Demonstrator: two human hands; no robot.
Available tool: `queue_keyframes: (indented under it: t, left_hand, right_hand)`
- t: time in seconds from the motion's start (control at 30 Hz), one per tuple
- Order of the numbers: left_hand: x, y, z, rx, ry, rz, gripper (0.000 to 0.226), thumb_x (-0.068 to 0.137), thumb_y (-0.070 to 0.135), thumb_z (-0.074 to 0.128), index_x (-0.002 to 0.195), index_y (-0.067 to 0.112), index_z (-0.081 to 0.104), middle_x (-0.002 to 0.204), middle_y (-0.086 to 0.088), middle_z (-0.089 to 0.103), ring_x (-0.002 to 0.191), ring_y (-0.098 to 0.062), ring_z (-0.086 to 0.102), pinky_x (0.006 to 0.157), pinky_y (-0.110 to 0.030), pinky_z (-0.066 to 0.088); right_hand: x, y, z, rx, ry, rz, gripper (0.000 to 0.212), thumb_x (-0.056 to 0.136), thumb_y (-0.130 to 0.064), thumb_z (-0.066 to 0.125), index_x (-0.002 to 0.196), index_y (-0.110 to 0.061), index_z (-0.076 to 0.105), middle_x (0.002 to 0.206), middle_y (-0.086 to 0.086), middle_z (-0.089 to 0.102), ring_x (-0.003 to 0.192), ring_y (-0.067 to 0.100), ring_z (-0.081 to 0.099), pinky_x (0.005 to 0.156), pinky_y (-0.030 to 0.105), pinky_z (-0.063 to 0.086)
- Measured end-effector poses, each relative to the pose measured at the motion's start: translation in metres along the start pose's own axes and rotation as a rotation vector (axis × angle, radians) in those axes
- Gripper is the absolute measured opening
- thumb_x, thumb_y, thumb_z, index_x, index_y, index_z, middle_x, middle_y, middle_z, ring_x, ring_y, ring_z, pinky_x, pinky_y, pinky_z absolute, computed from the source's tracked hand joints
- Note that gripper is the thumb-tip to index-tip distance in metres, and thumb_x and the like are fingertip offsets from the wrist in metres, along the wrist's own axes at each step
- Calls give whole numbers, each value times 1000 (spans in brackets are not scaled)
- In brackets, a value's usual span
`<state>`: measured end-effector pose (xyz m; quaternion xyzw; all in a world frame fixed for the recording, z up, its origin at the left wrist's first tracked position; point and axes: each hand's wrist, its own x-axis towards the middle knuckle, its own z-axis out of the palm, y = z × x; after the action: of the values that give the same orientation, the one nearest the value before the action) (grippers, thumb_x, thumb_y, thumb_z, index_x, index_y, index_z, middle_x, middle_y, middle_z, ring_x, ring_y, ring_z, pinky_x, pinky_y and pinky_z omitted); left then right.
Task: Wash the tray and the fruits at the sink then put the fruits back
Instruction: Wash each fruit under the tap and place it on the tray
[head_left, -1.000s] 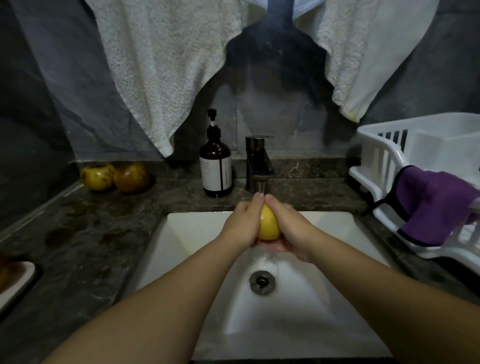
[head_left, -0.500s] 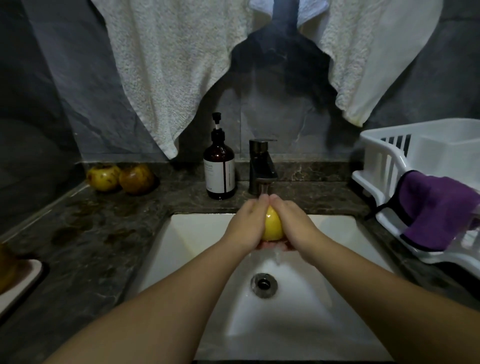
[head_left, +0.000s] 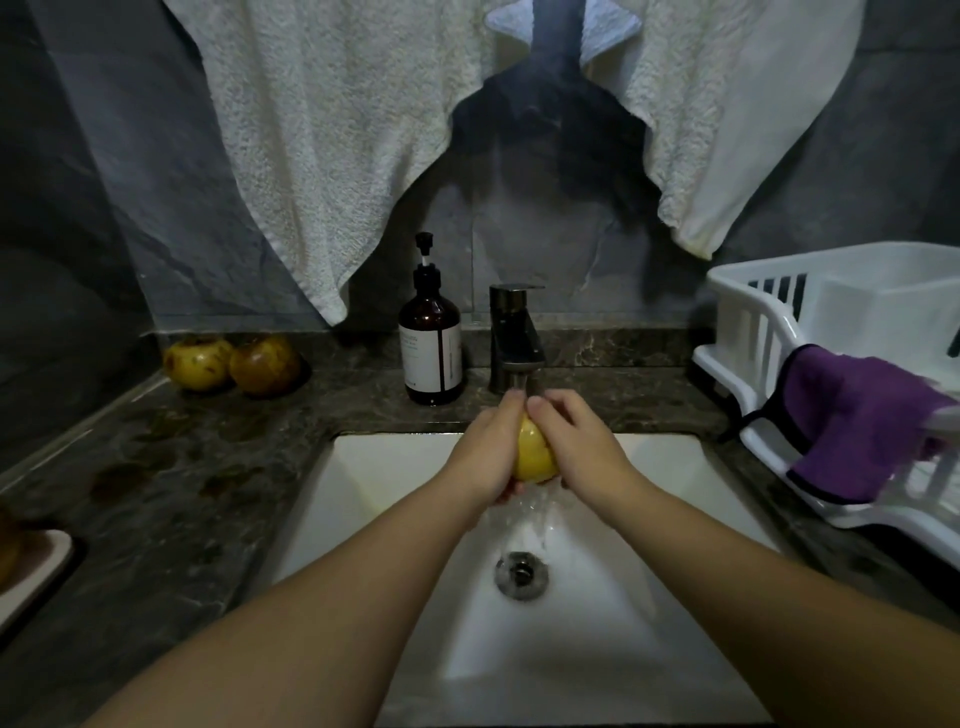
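1. Fruits: three in plain sight. One yellow fruit (head_left: 532, 454) between the hands; two blemished fruits (head_left: 196, 364) (head_left: 265, 365) at the back left of the table (head_left: 171, 488).
2. Hands: two, left hand (head_left: 488, 452), right hand (head_left: 576, 441).
3. Towels: two, left towel (head_left: 332, 135), right towel (head_left: 727, 114).
4. Pump bottle (head_left: 430, 338): one.
5. Tap (head_left: 514, 338): one.
6. Sink (head_left: 374, 488): one; drain (head_left: 521, 574): one.
7. White rack (head_left: 753, 332): one.
8. Purple cloth (head_left: 852, 421): one.
9. Tray (head_left: 36, 577): one, partly cut off at the left edge.

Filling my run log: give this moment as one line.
step: rinsing yellow fruit | left hand and right hand: hold fruit | faucet: running | two fruits: on counter
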<state>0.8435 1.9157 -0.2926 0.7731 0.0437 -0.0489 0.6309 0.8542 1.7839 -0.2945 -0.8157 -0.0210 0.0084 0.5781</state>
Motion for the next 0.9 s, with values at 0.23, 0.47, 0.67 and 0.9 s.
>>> queue_keyframes:
  t: [0.23,0.47,0.67,0.9]
  left_hand:
    - [0,-2,-4,34,1,-60,56,101,75,28,112,30,59,95,-7,72,77,-21,69,60,-30,55]
    - [0,-5,-6,52,-23,-91,68,99,78,26,125,24,58,97,-12,73,68,-22,69,54,-29,52]
    - [0,-4,-3,140,81,24,60,95,79,33,118,29,58,100,-10,72,78,-22,70,55,-31,52]
    - [0,-3,-8,36,22,-97,63,95,79,36,121,27,61,110,-17,71,84,-29,70,66,-35,54]
  right_hand:
    - [0,2,3,-66,-82,16,37,96,-66,49,118,-36,54,109,4,66,91,24,69,65,39,58]
    - [1,7,2,-120,-83,-21,30,97,-59,52,120,-39,52,108,1,64,89,15,65,66,28,53]
    - [2,5,6,41,-126,89,40,97,-66,46,120,-34,51,108,16,70,78,26,73,43,21,45]
    - [1,3,8,-79,-99,21,39,98,-63,46,120,-32,53,106,6,65,77,18,72,50,28,54]
